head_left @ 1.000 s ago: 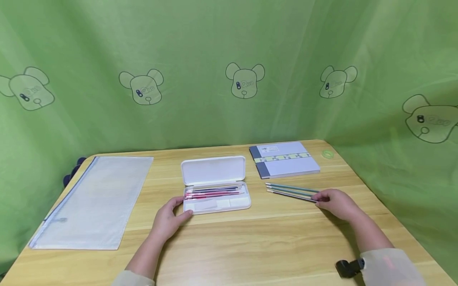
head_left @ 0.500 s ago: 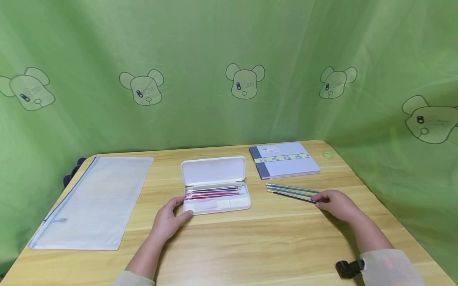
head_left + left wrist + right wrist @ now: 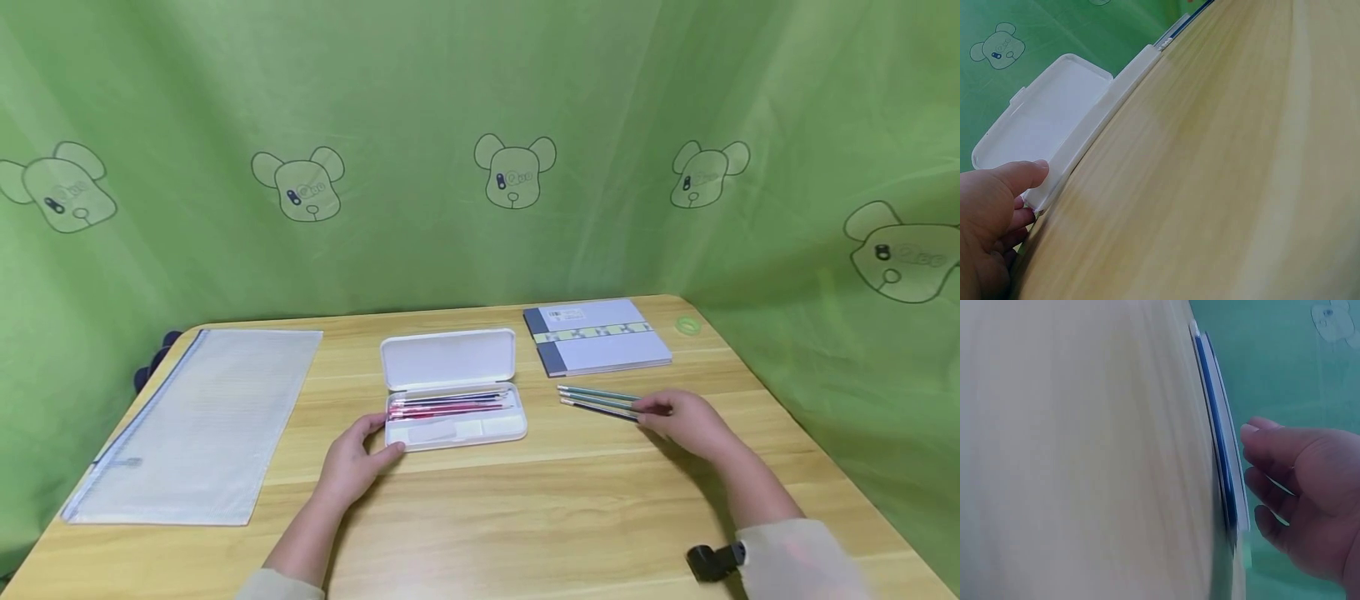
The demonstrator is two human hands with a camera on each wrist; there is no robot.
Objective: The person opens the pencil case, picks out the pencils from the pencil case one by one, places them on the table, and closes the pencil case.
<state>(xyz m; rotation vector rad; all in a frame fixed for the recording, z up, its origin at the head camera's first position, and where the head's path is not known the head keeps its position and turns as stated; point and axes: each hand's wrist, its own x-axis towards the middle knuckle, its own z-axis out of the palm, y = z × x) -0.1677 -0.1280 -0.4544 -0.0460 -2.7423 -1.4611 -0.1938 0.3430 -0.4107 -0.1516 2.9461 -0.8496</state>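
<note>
A lidded white pencil case (image 3: 491, 427) lies open near mid-table, with several pencils (image 3: 450, 408), red and dark, in its upper compartment. My left hand (image 3: 352, 467) grips the case's left end, thumb at the front corner and fingers along the side. To the right, several teal and dark pencils (image 3: 596, 392) lie fanned on the table, white ends pointing left. My right hand (image 3: 686, 425) has its thumb and fingers curled at their right ends, which it hides. In the right wrist view its fingers are bent, and the pencils are hard to make out there.
A notebook (image 3: 611, 350) with a patterned band lies behind the loose pencils, and a small green ring (image 3: 687, 325) sits right of it. A translucent zip pouch (image 3: 202, 425) covers the table's left side. Green curtain (image 3: 420, 250) hangs behind the wooden table (image 3: 510, 525).
My right hand has slid left along the loose pencils, covering more of their length; their white ends stay in place. My left hand and the case have not moved.
</note>
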